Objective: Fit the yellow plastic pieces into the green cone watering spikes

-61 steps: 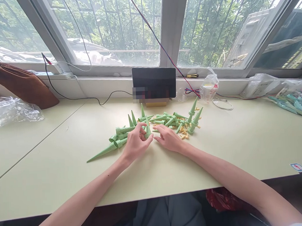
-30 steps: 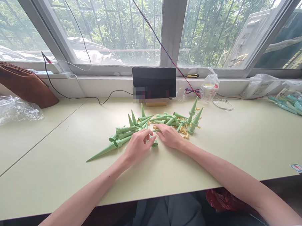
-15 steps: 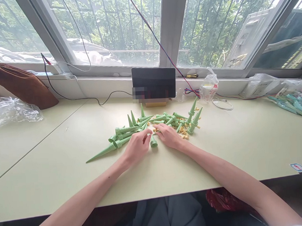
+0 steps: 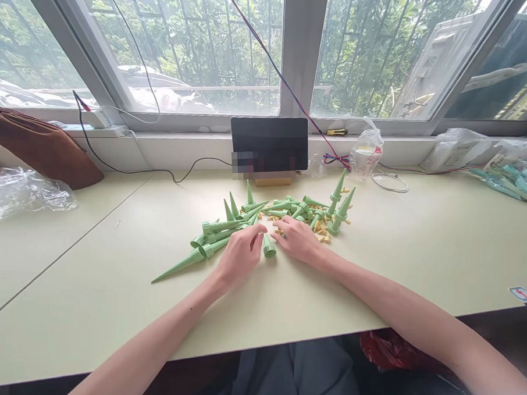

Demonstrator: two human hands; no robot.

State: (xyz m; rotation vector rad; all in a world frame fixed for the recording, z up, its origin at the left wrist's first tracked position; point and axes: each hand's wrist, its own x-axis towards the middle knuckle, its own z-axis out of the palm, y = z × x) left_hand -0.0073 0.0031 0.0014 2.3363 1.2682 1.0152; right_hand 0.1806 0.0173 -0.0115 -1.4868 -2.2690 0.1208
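Observation:
My left hand (image 4: pixel 243 248) is closed, thumb and forefinger nearly together beside the narrow end of a green plastic watering spike (image 4: pixel 270 248). Whether its fingertips hold that spike or something small is hidden. The spike's ribbed open end faces me. On its other side, my right hand (image 4: pixel 298 239) rests low over the table, fingers apart and slightly bent, near small yellow plastic valve pieces (image 4: pixel 323 237). A pile of green spikes (image 4: pixel 221 227) lies around my left hand, a few standing point up. Further spikes (image 4: pixel 290 207) lie beyond my right hand, and two with yellow pieces fitted (image 4: pixel 341 211) stand tilted.
Behind the pile a black tablet (image 4: pixel 270 142) leans on a small brown block. A white cable (image 4: pixel 389 182) and a plastic-wrapped cup (image 4: pixel 366 152) lie back right. Clear plastic wrap (image 4: pixel 23 193) and a brown bag (image 4: pixel 47 151) sit at left. The table's front edge runs near my forearms.
My right fingertips have drawn back slightly to the right, away from the left hand. The whole view has shifted a little; the left hand and the spike stay nearly where they were.

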